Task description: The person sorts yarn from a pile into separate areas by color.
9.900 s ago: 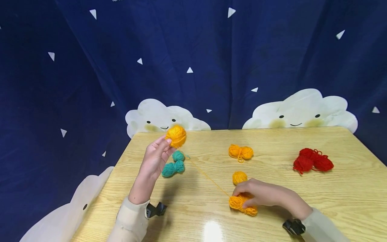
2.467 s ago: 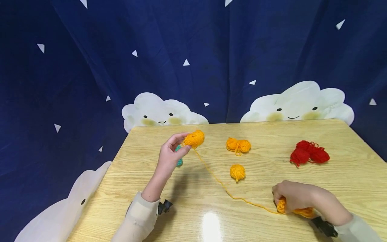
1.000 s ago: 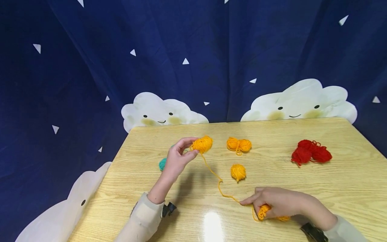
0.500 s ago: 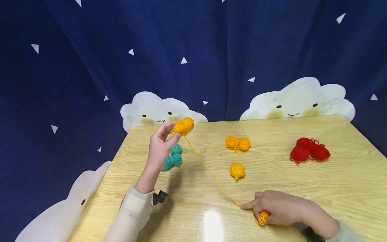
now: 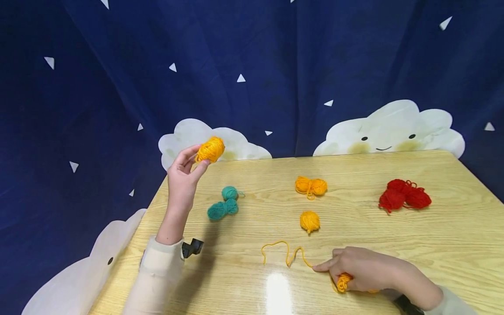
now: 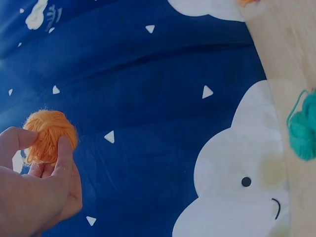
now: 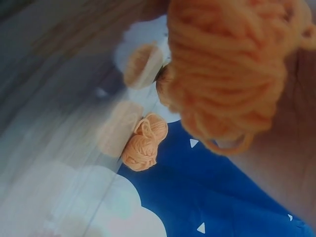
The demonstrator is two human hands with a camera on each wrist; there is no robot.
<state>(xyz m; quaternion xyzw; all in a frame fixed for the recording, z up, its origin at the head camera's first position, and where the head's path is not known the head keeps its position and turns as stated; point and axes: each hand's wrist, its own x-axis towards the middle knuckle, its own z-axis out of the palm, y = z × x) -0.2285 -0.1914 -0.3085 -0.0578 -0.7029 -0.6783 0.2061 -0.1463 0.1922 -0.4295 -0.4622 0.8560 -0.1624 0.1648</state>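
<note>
Raised at the left, my left hand pinches a small orange-yellow ball of yarn between thumb and fingers. The left wrist view shows this yarn ball in front of the dark blue curtain. Low on the right, my right hand grips an orange skein of yarn, partly hidden under the palm. This skein fills much of the right wrist view. The right index finger is stretched out, its tip at a strand of orange yarn that lies in bends on the table, its far end loose.
Teal yarn balls lie left of centre on the wooden table. An orange bow-shaped skein and a round orange ball are near the middle. Red yarn sits at the right. A blue curtain hangs behind.
The left hand has moved left and up with its yarn ball. The strand that ran taut to that ball now lies slack on the table, parted from it. The right hand has stayed put.
</note>
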